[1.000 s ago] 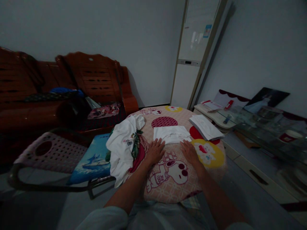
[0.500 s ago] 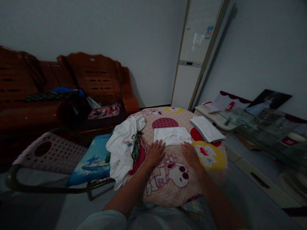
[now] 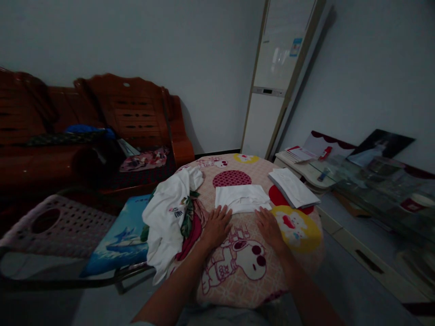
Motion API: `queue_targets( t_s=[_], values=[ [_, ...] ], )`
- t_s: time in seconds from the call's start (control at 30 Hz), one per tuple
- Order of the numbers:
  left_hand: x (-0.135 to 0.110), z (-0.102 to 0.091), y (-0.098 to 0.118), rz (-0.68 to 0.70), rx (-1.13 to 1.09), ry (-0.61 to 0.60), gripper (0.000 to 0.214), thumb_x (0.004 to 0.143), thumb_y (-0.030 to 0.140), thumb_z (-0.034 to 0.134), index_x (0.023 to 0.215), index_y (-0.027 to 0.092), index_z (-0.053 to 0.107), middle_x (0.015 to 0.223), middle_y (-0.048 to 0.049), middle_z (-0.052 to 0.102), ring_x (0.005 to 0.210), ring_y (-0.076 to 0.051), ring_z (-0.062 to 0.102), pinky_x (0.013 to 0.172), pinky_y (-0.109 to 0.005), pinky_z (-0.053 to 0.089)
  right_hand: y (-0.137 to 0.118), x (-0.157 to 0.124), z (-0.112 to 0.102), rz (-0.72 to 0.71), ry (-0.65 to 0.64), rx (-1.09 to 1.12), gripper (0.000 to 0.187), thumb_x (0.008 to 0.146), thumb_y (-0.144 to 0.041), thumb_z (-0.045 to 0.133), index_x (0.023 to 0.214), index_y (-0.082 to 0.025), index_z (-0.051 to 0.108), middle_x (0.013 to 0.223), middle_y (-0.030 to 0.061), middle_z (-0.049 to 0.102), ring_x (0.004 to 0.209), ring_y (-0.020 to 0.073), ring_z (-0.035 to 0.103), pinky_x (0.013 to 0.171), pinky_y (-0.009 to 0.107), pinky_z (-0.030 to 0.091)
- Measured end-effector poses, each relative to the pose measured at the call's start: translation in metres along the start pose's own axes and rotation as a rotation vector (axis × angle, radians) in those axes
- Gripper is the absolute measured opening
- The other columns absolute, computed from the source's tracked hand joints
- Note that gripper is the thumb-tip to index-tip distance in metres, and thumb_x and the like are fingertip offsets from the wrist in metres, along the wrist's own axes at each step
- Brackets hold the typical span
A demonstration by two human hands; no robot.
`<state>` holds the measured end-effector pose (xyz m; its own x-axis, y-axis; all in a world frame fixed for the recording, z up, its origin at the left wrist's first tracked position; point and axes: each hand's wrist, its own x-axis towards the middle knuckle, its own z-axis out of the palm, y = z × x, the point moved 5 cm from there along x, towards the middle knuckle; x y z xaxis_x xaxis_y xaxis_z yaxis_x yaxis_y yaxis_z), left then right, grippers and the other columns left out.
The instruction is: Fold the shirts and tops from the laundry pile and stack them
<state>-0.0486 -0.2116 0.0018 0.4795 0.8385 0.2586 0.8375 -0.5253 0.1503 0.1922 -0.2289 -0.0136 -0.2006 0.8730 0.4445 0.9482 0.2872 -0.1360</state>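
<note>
A white garment (image 3: 242, 198), folded into a flat rectangle, lies on the round table (image 3: 238, 235) with its patterned pink cloth. My left hand (image 3: 216, 225) rests flat at its near left corner, fingers spread, fingertips touching the edge. At the near right corner, my right hand (image 3: 268, 224) lies with its fingers stretched out along the edge. To the left sits a loose heap with a white printed shirt (image 3: 170, 213) on top and dark red cloth (image 3: 191, 237) beneath. A folded stack of white and grey cloth (image 3: 294, 187) lies at the right side.
Left of the table stands a woven chair (image 3: 57, 226) with a blue cushion (image 3: 118, 240). A wooden sofa (image 3: 136, 117) is behind it. On the right is a low cabinet with a glass top (image 3: 380, 199) bearing several items. A tall air conditioner (image 3: 265, 113) fills the corner.
The view has shifted slightly, so things sit a little lower in the picture. Both hands stay at the near edge of the folded garment, which looks the same.
</note>
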Motion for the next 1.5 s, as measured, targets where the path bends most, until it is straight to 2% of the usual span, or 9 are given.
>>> queue_targets(
  t_s=[0.3, 0.57, 0.7, 0.9, 1.03, 1.2, 1.3, 1.43, 1.5],
  values=[
    [-0.001, 0.002, -0.008, -0.027, -0.136, 0.055, 0.054, 0.094, 0.033, 0.048, 0.147, 0.024, 0.04, 0.157, -0.0093, 0.034, 0.146, -0.03, 0.029, 0.117, -0.054, 0.028, 0.0, 0.001, 0.005, 0.034, -0.019, 0.018, 0.045, 0.098, -0.029, 0.039, 0.139, -0.022, 0.053, 0.147, 0.0107, 0.049, 0.139, 0.0272, 0.039, 0.112, 0.049, 0.036],
    [0.062, -0.031, -0.052, -0.136, -0.309, 0.253, 0.052, 0.098, 0.038, 0.041, 0.145, 0.015, 0.04, 0.153, -0.0143, 0.039, 0.144, -0.024, 0.034, 0.117, -0.044, 0.033, -0.003, 0.0, 0.0, 0.026, -0.031, 0.018, 0.045, 0.098, -0.03, 0.038, 0.141, -0.024, 0.052, 0.149, 0.0095, 0.047, 0.139, 0.0283, 0.04, 0.112, 0.05, 0.035],
    [0.086, -0.013, -0.053, -0.116, -0.245, 0.137, 0.053, 0.099, 0.038, 0.037, 0.147, 0.014, 0.038, 0.155, -0.0154, 0.037, 0.145, -0.025, 0.033, 0.117, -0.045, 0.033, -0.004, 0.0, -0.002, 0.031, -0.054, 0.024, 0.046, 0.098, -0.031, 0.038, 0.142, -0.023, 0.05, 0.15, 0.0093, 0.046, 0.139, 0.0285, 0.039, 0.113, 0.05, 0.035],
    [0.084, 0.021, -0.05, -0.129, -0.083, 0.002, 0.056, 0.098, 0.04, 0.041, 0.149, 0.015, 0.037, 0.156, -0.0166, 0.035, 0.147, -0.032, 0.026, 0.114, -0.054, 0.031, 0.0, 0.001, 0.001, 0.062, -0.015, 0.094, 0.043, 0.097, -0.031, 0.04, 0.134, -0.022, 0.059, 0.143, 0.0101, 0.053, 0.134, 0.0284, 0.045, 0.109, 0.049, 0.039],
    [0.081, 0.02, -0.051, -0.127, -0.072, -0.001, 0.056, 0.099, 0.042, 0.038, 0.15, 0.017, 0.036, 0.157, -0.015, 0.033, 0.147, -0.032, 0.026, 0.115, -0.053, 0.029, 0.001, 0.035, -0.016, 0.115, 0.103, 0.17, 0.04, 0.098, -0.031, 0.037, 0.121, -0.02, 0.068, 0.118, 0.0121, 0.069, 0.119, 0.0274, 0.058, 0.106, 0.048, 0.042],
    [0.081, 0.015, -0.049, -0.118, -0.077, -0.004, 0.057, 0.099, 0.041, 0.037, 0.15, 0.016, 0.035, 0.157, -0.0164, 0.033, 0.146, -0.032, 0.027, 0.115, -0.052, 0.029, -0.006, 0.107, -0.035, 0.039, 0.181, 0.202, 0.05, 0.1, -0.038, 0.032, 0.142, -0.017, 0.05, 0.142, 0.0129, 0.054, 0.135, 0.0258, 0.044, 0.112, 0.047, 0.035],
    [0.08, 0.014, -0.048, -0.128, -0.084, -0.011, 0.056, 0.099, 0.04, 0.037, 0.15, 0.015, 0.035, 0.157, -0.0163, 0.033, 0.146, -0.032, 0.027, 0.115, -0.053, 0.028, -0.006, 0.124, -0.012, 0.046, 0.133, 0.11, 0.054, 0.1, -0.041, 0.033, 0.146, -0.014, 0.044, 0.151, 0.0146, 0.043, 0.142, 0.0284, 0.034, 0.114, 0.049, 0.031],
    [0.08, 0.013, -0.047, -0.146, -0.094, -0.018, 0.056, 0.099, 0.039, 0.04, 0.149, 0.016, 0.037, 0.157, -0.0156, 0.033, 0.147, -0.031, 0.026, 0.116, -0.052, 0.027, -0.003, 0.108, 0.04, 0.068, -0.008, -0.004, 0.049, 0.099, -0.039, 0.039, 0.143, -0.018, 0.047, 0.148, 0.0159, 0.047, 0.14, 0.0309, 0.038, 0.113, 0.053, 0.029],
    [0.079, 0.012, -0.046, -0.146, -0.097, -0.011, 0.055, 0.099, 0.039, 0.04, 0.149, 0.016, 0.037, 0.157, -0.0151, 0.032, 0.147, -0.031, 0.026, 0.117, -0.051, 0.027, -0.001, 0.1, 0.054, 0.082, -0.028, -0.027, 0.049, 0.099, -0.038, 0.04, 0.143, -0.019, 0.048, 0.15, 0.016, 0.045, 0.14, 0.0318, 0.038, 0.113, 0.055, 0.027]
  ],
)
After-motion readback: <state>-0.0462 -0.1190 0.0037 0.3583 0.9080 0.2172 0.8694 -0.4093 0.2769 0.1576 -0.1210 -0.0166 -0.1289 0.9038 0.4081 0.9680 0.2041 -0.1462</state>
